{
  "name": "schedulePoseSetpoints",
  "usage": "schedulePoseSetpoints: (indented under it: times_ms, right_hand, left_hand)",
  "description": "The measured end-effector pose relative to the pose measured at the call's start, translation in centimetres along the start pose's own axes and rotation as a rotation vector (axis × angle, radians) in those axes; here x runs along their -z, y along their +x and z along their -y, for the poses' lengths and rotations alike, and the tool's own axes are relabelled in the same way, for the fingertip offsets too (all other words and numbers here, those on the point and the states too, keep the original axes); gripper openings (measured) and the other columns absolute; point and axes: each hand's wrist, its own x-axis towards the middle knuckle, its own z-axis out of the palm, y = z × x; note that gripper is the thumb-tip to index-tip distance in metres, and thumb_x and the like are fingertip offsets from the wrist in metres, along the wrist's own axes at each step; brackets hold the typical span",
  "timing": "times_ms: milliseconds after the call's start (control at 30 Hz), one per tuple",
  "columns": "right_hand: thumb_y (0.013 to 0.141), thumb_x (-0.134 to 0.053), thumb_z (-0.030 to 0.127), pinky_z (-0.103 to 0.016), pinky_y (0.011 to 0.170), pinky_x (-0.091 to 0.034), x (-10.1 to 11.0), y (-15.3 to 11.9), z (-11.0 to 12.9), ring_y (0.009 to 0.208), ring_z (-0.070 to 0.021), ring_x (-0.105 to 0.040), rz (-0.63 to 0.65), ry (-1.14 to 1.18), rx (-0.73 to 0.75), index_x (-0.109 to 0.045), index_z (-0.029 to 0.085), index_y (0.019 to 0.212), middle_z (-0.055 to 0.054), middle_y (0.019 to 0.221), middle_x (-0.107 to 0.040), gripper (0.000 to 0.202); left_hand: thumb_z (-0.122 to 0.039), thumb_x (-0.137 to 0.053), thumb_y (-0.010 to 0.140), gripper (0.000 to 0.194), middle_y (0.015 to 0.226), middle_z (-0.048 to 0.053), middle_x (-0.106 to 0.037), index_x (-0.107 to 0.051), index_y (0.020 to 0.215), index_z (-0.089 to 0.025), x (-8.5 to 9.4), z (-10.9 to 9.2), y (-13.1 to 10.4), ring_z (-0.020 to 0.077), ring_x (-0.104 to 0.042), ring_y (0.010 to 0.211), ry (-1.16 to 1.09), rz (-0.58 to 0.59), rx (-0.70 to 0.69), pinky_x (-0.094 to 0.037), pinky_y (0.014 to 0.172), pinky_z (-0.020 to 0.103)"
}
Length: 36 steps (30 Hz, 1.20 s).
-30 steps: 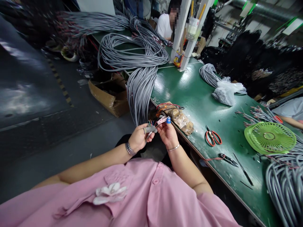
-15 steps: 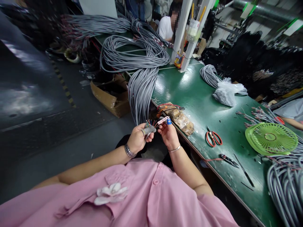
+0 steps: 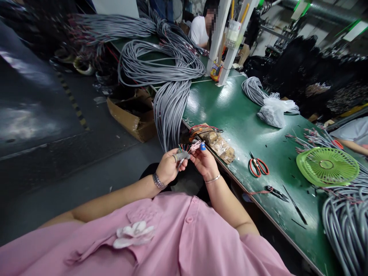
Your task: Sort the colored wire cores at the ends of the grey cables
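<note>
My left hand (image 3: 169, 167) is closed around a grey cable (image 3: 181, 156). Several thin coloured wires (image 3: 184, 147) fan out from the cable's end between my two hands. Close beside them, my right hand (image 3: 206, 165) pinches a small pink-and-white piece (image 3: 196, 145), too small to name for sure. A blue wrap (image 3: 202, 146) covers one fingertip of my right hand. Both hands are held just off the table's near edge, in front of the pink shirt (image 3: 172, 230).
On the green table (image 3: 218, 103) lie a taped brown block (image 3: 220, 145), red-handled scissors (image 3: 258, 167), black snips (image 3: 276, 193) and a green fan (image 3: 327, 165). Grey cable bundles (image 3: 171, 111) hang over its edge near a cardboard box (image 3: 132, 119). A person (image 3: 199, 30) sits beyond.
The pink-and-white piece in my right fingers has turned and looks more bunched now. My left hand keeps its grip on the cable. The whole view has shifted slightly.
</note>
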Motion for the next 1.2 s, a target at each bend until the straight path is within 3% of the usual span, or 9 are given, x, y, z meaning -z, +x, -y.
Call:
schedulePoseSetpoints:
  times_ms: [200,367,567,800,1033,1200]
  right_hand:
    - [0.083,-0.066,0.043,-0.023,0.069,-0.052,0.0,0.0,-0.3,0.073,-0.01,-0.059,0.024,-0.001,0.021,-0.066,0.018,0.092,0.0,0.083,-0.067,0.027]
    - [0.083,-0.056,0.06,-0.024,0.062,-0.053,-0.2,-0.2,0.0,0.067,-0.0109,-0.06,-0.04,-0.025,-0.051,-0.065,0.016,0.092,-0.002,0.08,-0.066,0.045]
    - [0.08,-0.068,0.045,-0.021,0.057,-0.052,-0.4,0.0,-0.1,0.061,-0.008,-0.057,-0.076,-0.101,0.07,-0.065,0.017,0.091,0.001,0.077,-0.065,0.03]
    - [0.082,-0.059,0.056,-0.021,0.056,-0.049,0.2,0.1,-1.2,0.062,-0.0086,-0.054,-0.104,-0.196,0.276,-0.065,0.017,0.088,-0.001,0.079,-0.063,0.04]
    - [0.083,-0.059,0.054,-0.019,0.057,-0.047,-0.2,1.3,-1.3,0.06,-0.007,-0.05,0.041,-0.052,0.091,-0.065,0.019,0.093,-0.001,0.086,-0.064,0.036]
    - [0.088,-0.048,0.058,-0.02,0.057,-0.047,0.2,1.1,-1.2,0.064,-0.0094,-0.053,-0.013,-0.156,0.21,-0.065,0.017,0.093,-0.004,0.089,-0.065,0.045]
  left_hand:
    - [-0.027,-0.063,0.074,0.013,0.052,0.001,-0.058,-0.059,0.073,-0.014,0.1,0.2,0.1,0.0091,-0.048,0.04,0.008,0.019,0.024,-0.03,0.036,0.019]
    - [-0.027,-0.064,0.075,0.014,0.052,0.0,-0.058,-0.058,0.073,-0.015,0.4,-0.1,-0.4,0.0094,-0.048,0.041,0.012,0.012,-0.003,-0.03,0.037,0.02]
    - [-0.031,-0.064,0.077,0.017,0.051,0.0,-0.059,-0.06,0.074,-0.015,0.3,-0.7,-1.2,0.0091,-0.049,0.04,0.044,-0.011,-0.09,-0.032,0.038,0.02]
    - [-0.032,-0.066,0.073,0.017,0.051,0.0,-0.059,-0.062,0.073,-0.015,-0.2,-0.7,-0.7,0.0088,-0.048,0.039,0.059,-0.04,-0.082,-0.032,0.038,0.02]
    - [-0.028,-0.064,0.073,0.013,0.051,0.0,-0.059,-0.06,0.072,-0.015,-0.2,-0.2,-0.1,0.0092,-0.049,0.039,0.056,-0.013,-0.093,-0.031,0.037,0.02]
    - [-0.03,-0.066,0.072,0.016,0.051,0.0,-0.059,-0.061,0.074,-0.015,0.1,-0.3,0.0,0.009,-0.049,0.039,0.062,-0.039,-0.072,-0.031,0.037,0.019]
